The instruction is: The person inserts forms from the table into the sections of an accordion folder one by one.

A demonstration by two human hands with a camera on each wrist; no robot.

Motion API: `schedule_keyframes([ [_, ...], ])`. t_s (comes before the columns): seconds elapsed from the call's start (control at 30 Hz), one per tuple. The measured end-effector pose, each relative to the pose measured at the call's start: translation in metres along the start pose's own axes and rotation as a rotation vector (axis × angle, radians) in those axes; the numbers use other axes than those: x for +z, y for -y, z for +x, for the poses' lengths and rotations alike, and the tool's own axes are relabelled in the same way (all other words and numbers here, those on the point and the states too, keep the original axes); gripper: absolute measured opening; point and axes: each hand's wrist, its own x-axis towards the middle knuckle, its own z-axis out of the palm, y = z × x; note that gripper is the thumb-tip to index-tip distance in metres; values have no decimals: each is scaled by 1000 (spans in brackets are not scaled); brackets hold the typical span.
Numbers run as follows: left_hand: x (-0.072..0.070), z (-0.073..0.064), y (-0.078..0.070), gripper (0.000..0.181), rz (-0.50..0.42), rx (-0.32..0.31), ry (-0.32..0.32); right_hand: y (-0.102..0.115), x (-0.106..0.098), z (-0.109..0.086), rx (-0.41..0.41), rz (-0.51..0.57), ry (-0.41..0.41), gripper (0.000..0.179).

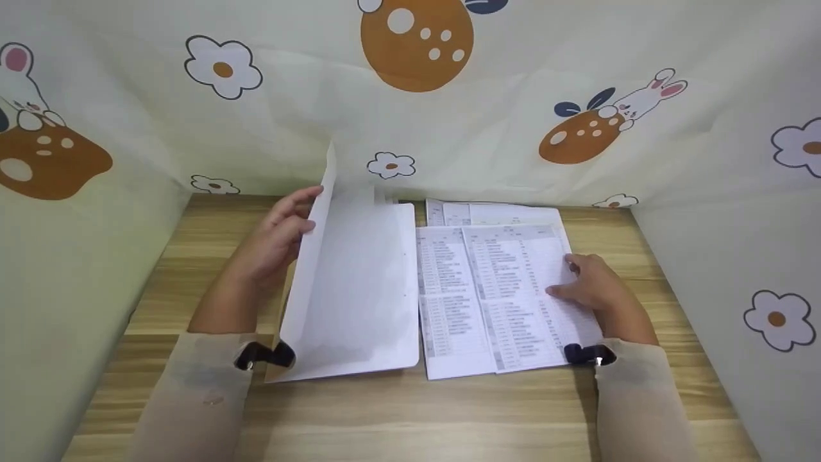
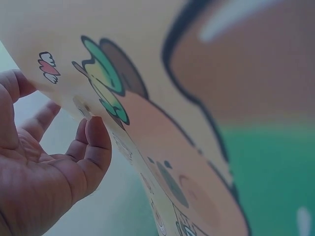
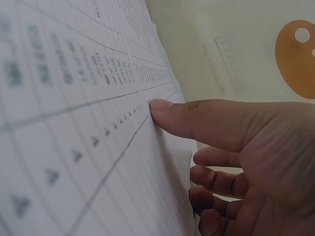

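Observation:
My left hand (image 1: pixel 277 240) holds up the cover of a folder (image 1: pixel 365 289), which stands open on the table with its white inside showing. In the left wrist view the cover's outer face (image 2: pixel 152 123) carries cartoon drawings and a small round snap near the fingers. My right hand (image 1: pixel 593 285) grips the right edge of printed sheets (image 1: pixel 513 276), thumb on top and fingers along the edge, as the right wrist view of the lined paper (image 3: pixel 98 132) shows. These sheets lie just right of the folder, overlapping one another.
More printed sheets (image 1: pixel 507 213) lie behind, partly covered by the front ones. The wood-grain table (image 1: pixel 423 423) is bounded at the back and sides by a hanging cloth (image 1: pixel 308 115) with flower and rabbit prints.

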Motion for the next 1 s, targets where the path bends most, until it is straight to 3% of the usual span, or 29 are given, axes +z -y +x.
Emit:
schedule_keyframes([
  [0.27,1,0,0,61,-4,14,1,1,1,-2,88,39,6,100],
  [0.6,3,1,1,61,-3,9,-8,-1,-1,-2,78,54,-12,95],
  [0.8,3,4,3,63,-37,15,8,0,0,-2,51,7,-43,93],
  [1.0,3,3,2,63,-26,-5,0,1,-1,-2,80,9,-39,97],
])
